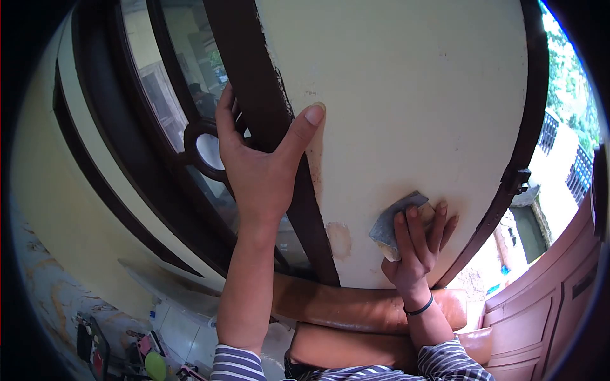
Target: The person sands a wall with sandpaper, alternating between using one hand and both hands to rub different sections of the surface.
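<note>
My left hand [260, 168] is wrapped round the dark brown window frame [251, 70], thumb on the cream wall [394, 82] side and fingers behind the frame's edge. Lower right, my right hand [419, 244] presses a folded grey sheet [389, 222], which looks like sandpaper, flat against the wall. Its fingers lie over the sheet and the wall, and a dark band circles the wrist. Brownish patches mark the wall around the sheet, and a stained, worn spot [338, 240] shows to its left.
Below the wall stands a brown padded seat [368, 308]. A pinkish panelled door [527, 317] is at the lower right, beside a bright opening with a railing. Glass panes in dark frames fill the left. Assorted items, one a green round thing [155, 366], lie at the lower left.
</note>
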### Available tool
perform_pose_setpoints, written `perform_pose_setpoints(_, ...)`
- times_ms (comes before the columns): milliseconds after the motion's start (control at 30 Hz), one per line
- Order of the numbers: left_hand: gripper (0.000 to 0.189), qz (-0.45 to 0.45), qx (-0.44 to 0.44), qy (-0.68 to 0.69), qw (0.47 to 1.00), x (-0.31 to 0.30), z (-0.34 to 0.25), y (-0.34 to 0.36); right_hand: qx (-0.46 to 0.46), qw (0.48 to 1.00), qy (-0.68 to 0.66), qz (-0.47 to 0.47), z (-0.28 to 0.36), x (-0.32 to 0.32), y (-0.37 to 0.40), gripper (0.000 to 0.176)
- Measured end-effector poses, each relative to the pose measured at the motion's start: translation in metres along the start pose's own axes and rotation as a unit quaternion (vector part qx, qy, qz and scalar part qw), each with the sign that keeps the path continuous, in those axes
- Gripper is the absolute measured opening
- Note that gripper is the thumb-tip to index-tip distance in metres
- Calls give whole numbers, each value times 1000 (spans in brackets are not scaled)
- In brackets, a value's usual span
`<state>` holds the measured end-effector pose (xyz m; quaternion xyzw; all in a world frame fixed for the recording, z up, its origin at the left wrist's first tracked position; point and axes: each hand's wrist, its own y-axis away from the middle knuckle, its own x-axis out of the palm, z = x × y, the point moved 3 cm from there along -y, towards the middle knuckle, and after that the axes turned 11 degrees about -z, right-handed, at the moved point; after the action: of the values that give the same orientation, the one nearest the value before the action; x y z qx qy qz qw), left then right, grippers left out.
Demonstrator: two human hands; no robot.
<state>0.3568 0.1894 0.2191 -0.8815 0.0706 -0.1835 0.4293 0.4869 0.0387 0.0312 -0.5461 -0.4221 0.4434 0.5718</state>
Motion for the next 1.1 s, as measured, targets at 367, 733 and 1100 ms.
perform_pose_setpoints(367,97,1,7,32,999,-1,3,-1,-4,1000,-3,-1,0,-1,0,41)
perform_pose_setpoints(733,97,-3,9,26,1000,1,-2,-1,1,1000,1,1,3,-1,-2,41)
perform_pose_setpoints(1100,94,2,11,39,999,1,0,-2,3,1000,-1,2,2,-1,-1,43)
